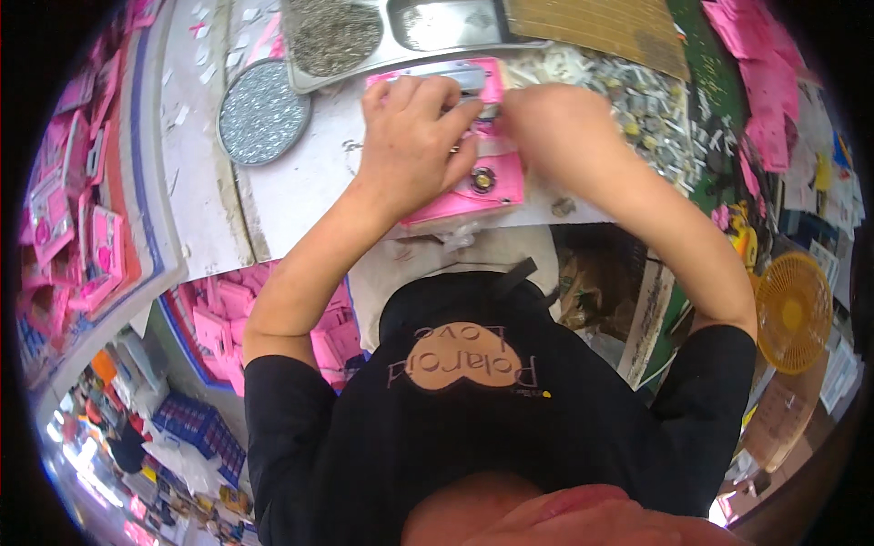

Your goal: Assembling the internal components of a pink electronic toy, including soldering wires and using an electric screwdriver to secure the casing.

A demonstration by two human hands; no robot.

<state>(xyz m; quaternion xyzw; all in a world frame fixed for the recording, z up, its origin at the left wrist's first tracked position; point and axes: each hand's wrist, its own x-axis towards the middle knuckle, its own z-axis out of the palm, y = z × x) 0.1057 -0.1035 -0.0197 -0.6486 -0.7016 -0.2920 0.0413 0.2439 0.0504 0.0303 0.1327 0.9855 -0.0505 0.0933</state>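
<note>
A pink plastic casing (507, 182) lies on the white worktop in front of me, with a silver-grey strip (466, 75) along its far end and a small round dark part (482, 179) near its close end. Curled over its left side, my left hand (410, 136) grips it, the thumb and forefinger bent toward the middle. My right hand (557, 123) is at the casing's right edge, close to the left fingertips. Motion blurs it, and its fingers are hidden, so what it holds cannot be made out.
A round dish (224, 127) of tiny silvery pieces stands at left. Beyond the casing is a metal tray (390, 65) with small brownish parts. Loose white and metal bits (651, 114) spread at right beside brown cardboard (605, 32). Pink casings (77, 227) crowd the far left; an orange fan (794, 309) stands right.
</note>
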